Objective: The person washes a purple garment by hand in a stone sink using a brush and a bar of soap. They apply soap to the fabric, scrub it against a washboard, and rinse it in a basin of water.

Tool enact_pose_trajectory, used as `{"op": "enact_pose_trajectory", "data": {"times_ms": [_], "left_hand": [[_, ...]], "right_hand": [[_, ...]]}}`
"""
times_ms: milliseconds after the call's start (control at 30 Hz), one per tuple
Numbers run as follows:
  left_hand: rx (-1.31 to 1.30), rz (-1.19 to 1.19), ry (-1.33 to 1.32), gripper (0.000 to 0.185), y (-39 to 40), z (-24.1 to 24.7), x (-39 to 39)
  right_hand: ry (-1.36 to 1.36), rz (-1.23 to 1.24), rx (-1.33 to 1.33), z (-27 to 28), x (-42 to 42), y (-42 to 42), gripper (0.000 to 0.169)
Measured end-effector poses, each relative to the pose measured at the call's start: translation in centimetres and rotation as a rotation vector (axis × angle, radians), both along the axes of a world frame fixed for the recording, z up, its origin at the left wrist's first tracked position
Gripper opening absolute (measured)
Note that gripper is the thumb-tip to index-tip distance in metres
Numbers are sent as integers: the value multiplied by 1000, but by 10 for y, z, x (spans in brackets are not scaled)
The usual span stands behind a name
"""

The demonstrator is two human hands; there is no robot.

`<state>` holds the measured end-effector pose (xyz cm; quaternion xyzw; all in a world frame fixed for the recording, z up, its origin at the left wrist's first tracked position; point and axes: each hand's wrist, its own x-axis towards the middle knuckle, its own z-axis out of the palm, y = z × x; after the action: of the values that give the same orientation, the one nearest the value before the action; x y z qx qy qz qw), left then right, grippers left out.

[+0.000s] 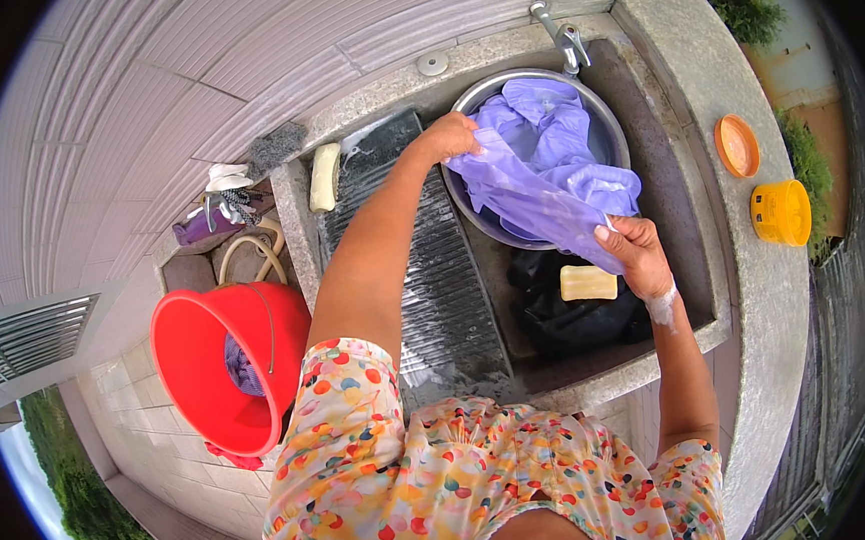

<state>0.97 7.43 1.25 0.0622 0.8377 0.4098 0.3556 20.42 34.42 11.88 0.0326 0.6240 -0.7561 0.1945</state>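
Observation:
A wet lavender garment (539, 180) is stretched between my two hands over a round metal basin (614, 129). My left hand (452, 137) pinches one end at the basin's left rim. At the lower right, my right hand (636, 252) grips the other end, with suds on the wrist. More of the same cloth lies bunched in the basin, which holds some water. Below the right part of the basin, a yellowish soap bar (588, 282) rests on black cloth (556, 318) in the sink.
Left of the basin slopes a ribbed washboard (440, 269) with a pale soap bar (325, 177) on its upper edge. A faucet (571, 46) rises behind the basin. A red bucket (285, 318) holding cloth stands left. On the right ledge sit a yellow tub (781, 214) and an orange lid (737, 145).

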Motion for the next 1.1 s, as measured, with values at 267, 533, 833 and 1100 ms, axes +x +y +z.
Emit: {"op": "enact_pose_trajectory", "data": {"times_ms": [267, 533, 833, 1100], "left_hand": [[809, 321, -1, 9, 3, 137, -44], [1089, 221, 303, 13, 24, 255, -68], [1204, 453, 227, 13, -89, 195, 6], [40, 1023, -137, 29, -155, -18, 124]], "right_hand": [[195, -376, 133, 52, -36, 73, 15], [493, -695, 81, 145, -68, 93, 16], [500, -420, 153, 93, 0, -27, 12], [851, 525, 874, -119, 100, -153, 22]]}}
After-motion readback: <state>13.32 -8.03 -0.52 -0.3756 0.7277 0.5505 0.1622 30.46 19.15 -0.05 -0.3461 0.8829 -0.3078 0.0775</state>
